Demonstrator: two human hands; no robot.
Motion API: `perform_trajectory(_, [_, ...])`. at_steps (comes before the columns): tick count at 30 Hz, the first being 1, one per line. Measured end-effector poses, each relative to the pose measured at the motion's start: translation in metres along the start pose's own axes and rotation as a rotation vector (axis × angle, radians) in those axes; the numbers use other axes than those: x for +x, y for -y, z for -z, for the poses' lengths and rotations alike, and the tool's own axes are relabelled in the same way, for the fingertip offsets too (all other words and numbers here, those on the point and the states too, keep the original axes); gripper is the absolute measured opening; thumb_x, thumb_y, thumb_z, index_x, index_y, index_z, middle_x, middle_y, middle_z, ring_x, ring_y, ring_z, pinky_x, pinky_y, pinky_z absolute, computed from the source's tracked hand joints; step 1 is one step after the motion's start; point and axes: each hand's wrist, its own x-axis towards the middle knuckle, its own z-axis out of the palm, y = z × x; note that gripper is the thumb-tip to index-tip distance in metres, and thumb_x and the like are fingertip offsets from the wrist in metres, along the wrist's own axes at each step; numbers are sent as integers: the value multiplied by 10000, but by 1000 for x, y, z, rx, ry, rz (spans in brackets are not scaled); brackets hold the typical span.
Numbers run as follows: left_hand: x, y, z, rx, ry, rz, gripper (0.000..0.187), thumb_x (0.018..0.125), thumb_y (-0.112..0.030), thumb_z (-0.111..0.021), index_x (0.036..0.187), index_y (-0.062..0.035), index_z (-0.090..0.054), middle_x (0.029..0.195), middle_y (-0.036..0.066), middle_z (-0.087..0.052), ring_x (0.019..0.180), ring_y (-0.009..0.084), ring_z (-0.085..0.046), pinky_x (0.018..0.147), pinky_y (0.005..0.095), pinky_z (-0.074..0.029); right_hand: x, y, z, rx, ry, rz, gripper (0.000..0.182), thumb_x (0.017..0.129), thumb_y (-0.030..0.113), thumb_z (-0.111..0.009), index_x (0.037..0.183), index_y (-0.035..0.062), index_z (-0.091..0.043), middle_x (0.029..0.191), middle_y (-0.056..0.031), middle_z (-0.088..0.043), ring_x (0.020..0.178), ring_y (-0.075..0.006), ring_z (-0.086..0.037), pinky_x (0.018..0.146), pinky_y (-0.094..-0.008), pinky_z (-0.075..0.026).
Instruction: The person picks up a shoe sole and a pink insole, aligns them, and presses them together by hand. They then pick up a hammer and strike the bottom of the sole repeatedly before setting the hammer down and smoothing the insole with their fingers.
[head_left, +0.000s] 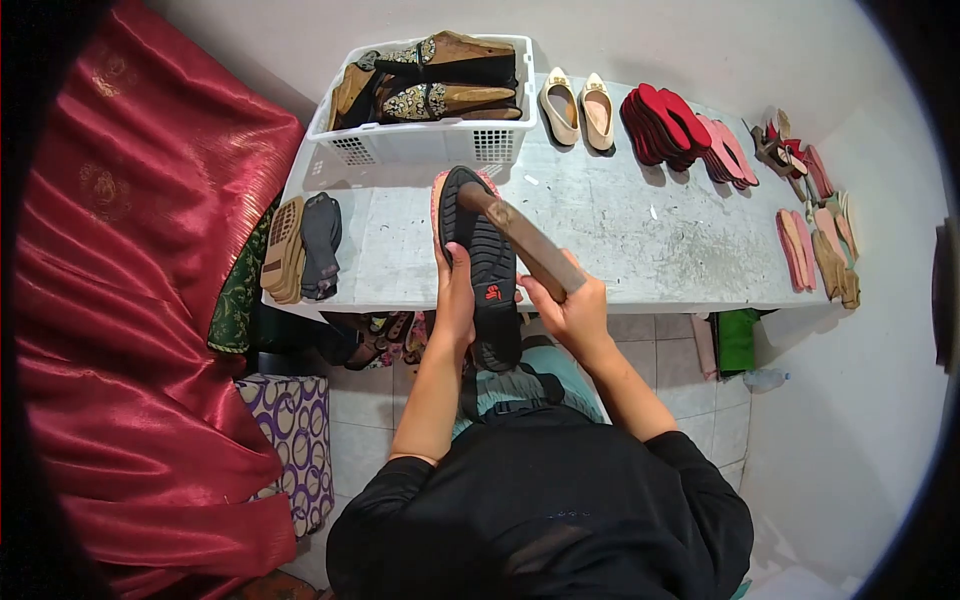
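Observation:
My left hand is wrapped round the side of a shoe, which is turned with its black ribbed sole up. A small red mark shows on the sole, and a pinkish edge shows round the toe. My right hand grips the wooden handle of a hammer. The hammer's dark head overlaps the toe end of the sole in this view. Both hands are in front of the near edge of a worn white table.
On the table stand a white basket of shoes, cream flats, red soles, and pink soles. Tan pieces and dark grey pieces lie left. Red cloth hangs beside a patterned box.

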Motion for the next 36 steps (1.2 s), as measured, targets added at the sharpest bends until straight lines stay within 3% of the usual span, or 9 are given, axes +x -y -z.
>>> perform_trajectory(2, [5, 2, 4, -33, 104, -66, 602, 882, -589, -341, 1199, -80, -301, 837, 134, -580, 640, 222, -635, 506, 309, -553, -12, -8, -6, 28, -1, -24, 220, 752, 142, -693, 904, 47, -566, 703, -111, -616, 637, -274, -633, 539, -309, -473])
perform_trajectory(5, [8, 0, 12, -33, 59, -24, 575, 886, -572, -362, 1209, -101, -301, 843, 140, -580, 632, 233, -635, 496, 321, -556, -27, -1, -4, 100, -36, 34, 242, 736, 157, -697, 909, 55, -561, 720, -119, -621, 618, -301, -618, 530, -331, -468])
perform_trajectory(7, [10, -2, 6, -54, -58, -28, 565, 892, -558, -369, 1230, -112, -286, 841, 148, -580, 608, 240, -633, 480, 334, -555, -31, -7, 2, 46, 15, 8, 253, 723, 147, -702, 911, 53, -559, 729, -121, -621, 619, -297, -620, 532, -328, -469])
perform_trajectory(18, [26, 17, 1, -129, 39, 15, 656, 882, -581, -368, 1318, -123, -197, 1008, 162, -539, 677, 254, -641, 498, 349, -561, -29, -32, 10, 135, 23, 29, 301, 698, 146, -713, 928, 46, -546, 756, -130, -623, 647, -294, -624, 560, -324, -475])
perform_trajectory(19, [32, 23, 5, -144, 121, 26, 731, 876, -604, -364, 1368, -94, -186, 1140, 192, -479, 895, 291, -599, 740, 402, -537, -29, -37, 11, 149, 27, 41, 300, 701, 152, -715, 927, 47, -547, 751, -129, -623, 649, -289, -627, 556, -322, -476])
perform_trajectory(22, [55, 45, -1, 66, -84, -91, 704, 890, -596, -327, 1339, -65, -213, 1082, 201, -501, 805, 293, -621, 679, 407, -551, -23, -36, 28, 47, 103, -39, 297, 707, 173, -720, 920, 56, -550, 731, -123, -620, 646, -281, -631, 545, -322, -476])
perform_trajectory(28, [49, 36, -43, -123, 26, -42, 679, 891, -605, -298, 1306, -73, -219, 1057, 206, -499, 757, 303, -625, 629, 421, -558, -18, -50, 54, 134, -17, 21, 300, 712, 204, -726, 913, 65, -551, 725, -116, -617, 622, -284, -623, 531, -330, -471])
perform_trajectory(32, [69, 60, -50, 18, -11, -101, 681, 886, -609, -305, 1286, -60, -255, 1052, 205, -503, 760, 299, -625, 629, 416, -558, -15, -55, 77, 28, 51, -34, 311, 693, 178, -733, 907, 49, -547, 713, -113, -608, 617, -271, -623, 530, -311, -466])
perform_trajectory(36, [50, 43, -81, -114, 25, -33, 666, 877, -630, -290, 1219, -59, -311, 881, 190, -564, 670, 278, -626, 568, 394, -553, -23, -68, 89, 106, 30, 51, 316, 677, 147, -734, 910, 47, -545, 717, -110, -610, 622, -277, -622, 534, -314, -469])
